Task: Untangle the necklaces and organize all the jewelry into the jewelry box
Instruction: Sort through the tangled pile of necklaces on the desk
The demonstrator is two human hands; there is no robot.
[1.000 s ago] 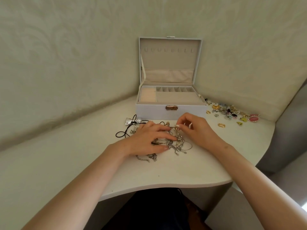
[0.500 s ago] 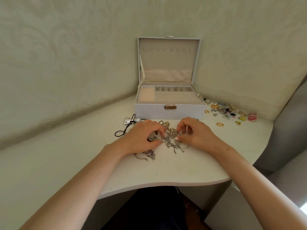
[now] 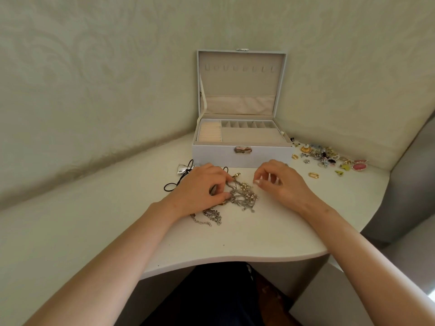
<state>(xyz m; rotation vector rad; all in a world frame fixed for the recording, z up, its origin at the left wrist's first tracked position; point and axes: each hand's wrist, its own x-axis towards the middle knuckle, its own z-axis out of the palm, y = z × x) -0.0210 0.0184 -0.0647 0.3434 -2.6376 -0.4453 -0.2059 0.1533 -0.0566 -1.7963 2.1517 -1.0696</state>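
White bench (image 3: 235, 243), centre: necklaces (image 3: 242, 196) lie in one silver tangle. Left hand (image 3: 200, 187) rests on the tangle's left side, thumb and forefinger pinching a chain; right hand (image 3: 282, 182) is curled at its right edge, and I cannot tell if a strand is caught. Behind: black cord (image 3: 179, 182) at left, box (image 3: 242, 154) with lid upright, small pieces (image 3: 329, 156) heaped to its right.

White curved-edge table (image 3: 235, 241), two hands at work.
Grip: left hand (image 3: 202, 187) pinches tangled silver-chain and pearl necklaces (image 3: 242, 196); right hand (image 3: 282, 182) curled, fingertips just beside them; open white jewelry box (image 3: 242, 157) behind.
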